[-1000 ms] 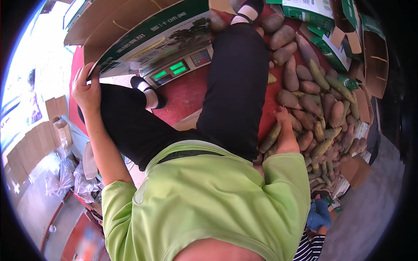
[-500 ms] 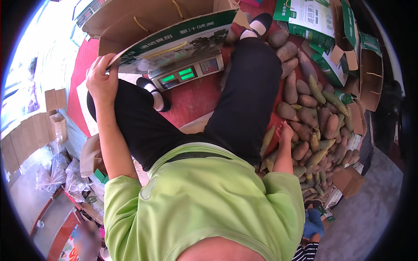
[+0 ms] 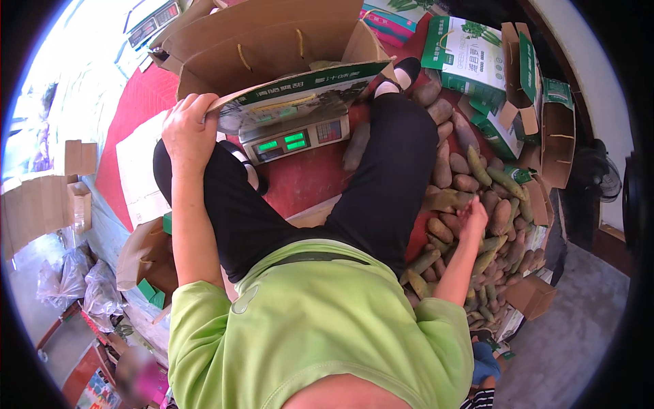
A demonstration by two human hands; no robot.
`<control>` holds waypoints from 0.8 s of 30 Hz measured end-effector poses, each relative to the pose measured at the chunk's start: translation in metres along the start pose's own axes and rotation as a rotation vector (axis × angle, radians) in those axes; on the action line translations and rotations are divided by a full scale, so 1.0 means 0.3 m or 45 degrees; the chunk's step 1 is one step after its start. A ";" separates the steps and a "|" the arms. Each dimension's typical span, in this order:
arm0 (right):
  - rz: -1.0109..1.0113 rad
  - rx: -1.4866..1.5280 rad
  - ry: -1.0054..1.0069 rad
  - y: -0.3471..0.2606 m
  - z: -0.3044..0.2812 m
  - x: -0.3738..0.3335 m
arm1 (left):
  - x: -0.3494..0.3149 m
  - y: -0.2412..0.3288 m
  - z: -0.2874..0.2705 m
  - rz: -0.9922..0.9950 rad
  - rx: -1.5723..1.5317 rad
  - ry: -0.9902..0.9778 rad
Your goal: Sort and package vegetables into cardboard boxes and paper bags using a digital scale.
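Note:
My left hand (image 3: 189, 129) is closed round the corner of the raised front flap of a big cardboard box (image 3: 225, 51). Its flap carries a green band and a printed picture. The box rests on a white electronic scale (image 3: 330, 131) with lit green displays, between my feet. Inside, the box is mostly hidden; a little of something greenish shows near its right end. Over a heap of radishes (image 3: 503, 213) on my right, my right hand (image 3: 471, 217) has its fingers at the end of a greenish-brown radish (image 3: 446, 200) and appears to grip it.
Green-and-white cartons (image 3: 473, 61) stand at the far right, beside open brown boxes (image 3: 560, 136). Another open box (image 3: 144, 255) is by my left leg. Plastic bags (image 3: 102, 286) lie farther left. A second scale (image 3: 153, 24) is at the far left. Part of another person (image 3: 485, 365) shows behind the heap.
My right hand has moved right over the heap, and a radish now lies at its fingers. My left hand stays on the flap. The whole view has shifted slightly.

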State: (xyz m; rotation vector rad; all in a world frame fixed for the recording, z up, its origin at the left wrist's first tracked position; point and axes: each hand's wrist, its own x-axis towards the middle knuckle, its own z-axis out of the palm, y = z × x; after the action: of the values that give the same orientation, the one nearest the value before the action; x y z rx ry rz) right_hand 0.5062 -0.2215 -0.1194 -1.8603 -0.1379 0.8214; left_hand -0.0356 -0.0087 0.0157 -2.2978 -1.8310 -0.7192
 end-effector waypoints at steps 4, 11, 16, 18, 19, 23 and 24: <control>-0.432 0.064 -0.203 -0.320 0.145 -0.060 | 0.004 0.000 0.009 0.011 -0.021 -0.023; -0.998 0.157 -0.773 -0.903 0.479 -0.290 | 0.000 -0.004 -0.003 0.000 -0.025 -0.029; -1.215 0.206 -1.159 -1.092 0.714 -0.478 | 0.000 -0.009 0.002 0.014 -0.025 -0.001; -1.273 0.508 -1.378 -1.081 0.823 -0.599 | 0.000 -0.011 0.008 0.023 -0.034 0.021; -1.269 0.505 -1.375 -1.076 0.859 -0.605 | 0.000 -0.011 0.004 0.013 -0.018 -0.010; -0.783 0.385 -1.417 -1.014 1.019 -0.570 | 0.015 0.006 0.009 0.014 -0.040 -0.054; -0.675 0.285 -1.526 -0.952 1.087 -0.561 | -0.006 -0.012 -0.001 -0.007 -0.016 -0.068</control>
State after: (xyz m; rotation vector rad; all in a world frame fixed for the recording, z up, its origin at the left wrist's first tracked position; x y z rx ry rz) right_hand 0.2622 0.0826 0.1340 -0.8355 -1.1678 1.3740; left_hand -0.0393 -0.0097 0.0145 -2.3426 -1.8614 -0.6781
